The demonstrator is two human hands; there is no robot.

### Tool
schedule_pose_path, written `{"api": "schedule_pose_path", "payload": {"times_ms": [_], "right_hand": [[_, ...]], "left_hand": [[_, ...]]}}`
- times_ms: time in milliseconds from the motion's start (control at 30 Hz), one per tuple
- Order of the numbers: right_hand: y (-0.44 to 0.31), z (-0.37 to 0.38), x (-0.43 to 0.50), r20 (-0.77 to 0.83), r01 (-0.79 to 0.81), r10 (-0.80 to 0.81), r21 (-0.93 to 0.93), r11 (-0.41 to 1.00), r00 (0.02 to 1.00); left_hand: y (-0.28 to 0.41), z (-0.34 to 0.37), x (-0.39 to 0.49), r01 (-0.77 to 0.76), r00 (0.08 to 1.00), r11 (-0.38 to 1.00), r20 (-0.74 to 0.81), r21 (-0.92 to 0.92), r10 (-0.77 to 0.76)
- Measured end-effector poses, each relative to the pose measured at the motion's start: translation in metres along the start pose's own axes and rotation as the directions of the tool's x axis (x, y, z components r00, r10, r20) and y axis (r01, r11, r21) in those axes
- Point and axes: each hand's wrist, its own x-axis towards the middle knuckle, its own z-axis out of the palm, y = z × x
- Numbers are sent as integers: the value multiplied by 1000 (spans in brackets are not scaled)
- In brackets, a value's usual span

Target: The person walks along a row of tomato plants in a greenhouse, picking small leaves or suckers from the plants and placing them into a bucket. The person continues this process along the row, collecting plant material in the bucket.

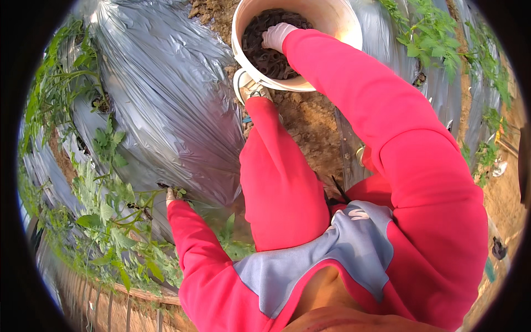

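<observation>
My right hand [277,37], in a pale glove, reaches down into a white plastic bucket [344,23]. Its fingers are curled against a heap of dark, curled strip-like pieces [269,64] in there, and the fingertips are hidden. Low on the left, my left hand [169,196] is at the stem base of a leafy green plant [143,193], beside a hole in the silver plastic mulch film [174,103]. Mostly the sleeve shows on that side. Whether the fingers grip the stem cannot be made out.
Leafy plants grow through the film at the left [62,74] and at the upper right [431,37]. Bare soil [311,120] runs between the film-covered beds. My shoe [247,87] stands against the bucket. A wooden edge [153,295] lies at the lower left.
</observation>
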Motion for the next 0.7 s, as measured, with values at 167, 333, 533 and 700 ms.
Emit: {"api": "schedule_pose_path", "payload": {"times_ms": [167, 333, 533, 700], "right_hand": [[3, 13, 1, -61, -15, 12, -42, 999, 998], [25, -7, -51, -218, -172, 285, 428, 888, 933], [44, -15, -224, -705, 278, 273, 560, 780, 655], [5, -6, -370, -844, 329, 385, 508, 796, 373]], "left_hand": [[-3, 1, -9, -75, 995, 978, -46, 192, 86], [18, 3, -23, 29, 972, 955, -232, 294, 42], [83, 87, -179, -176, 972, -619, 234, 766, 13], [120, 229, -411, -802, 514, 513, 793, 307, 329]]}}
